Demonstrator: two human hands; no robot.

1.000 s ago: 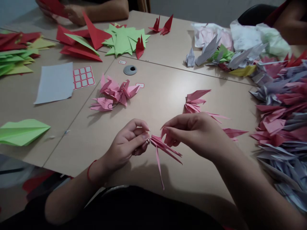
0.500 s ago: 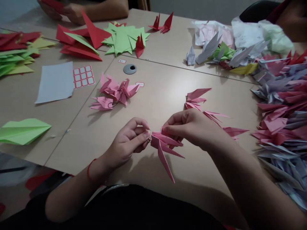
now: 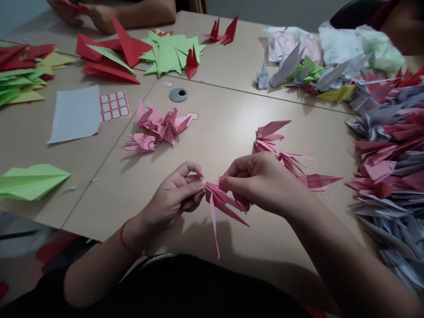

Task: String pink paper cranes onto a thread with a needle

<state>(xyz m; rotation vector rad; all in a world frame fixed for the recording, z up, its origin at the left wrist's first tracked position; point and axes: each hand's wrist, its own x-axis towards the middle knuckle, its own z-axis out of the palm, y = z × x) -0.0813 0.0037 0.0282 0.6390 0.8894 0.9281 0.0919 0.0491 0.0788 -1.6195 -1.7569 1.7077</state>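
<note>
In front of my body, a folded pink origami crane (image 3: pixel 222 201) hangs between my two hands, its narrow points slanting down. The thumb and fingers of my right hand (image 3: pixel 253 179) pinch its upper right part. My left hand (image 3: pixel 183 187) is closed in a pinch right at the crane's left end. A tiny shiny metal-coloured bit shows by those fingertips; what they hold is too small to make out. More pink cranes (image 3: pixel 270 132) lie just beyond my right hand. To the upper left rests a cluster of pink cranes (image 3: pixel 162 126) with a dark cord loop.
A big heap of pink and grey folded papers (image 3: pixel 384 170) covers the right side. Green sheets (image 3: pixel 172 53), red cranes (image 3: pixel 191 63), a label sheet (image 3: pixel 114 106) and white paper (image 3: pixel 75 114) lie farther off. Another person's hands (image 3: pixel 99 17) hold red paper.
The crane has shifted slightly left and turned, its longest point now hanging more steeply. My right hand has moved a little left with it; my left hand has barely moved.
</note>
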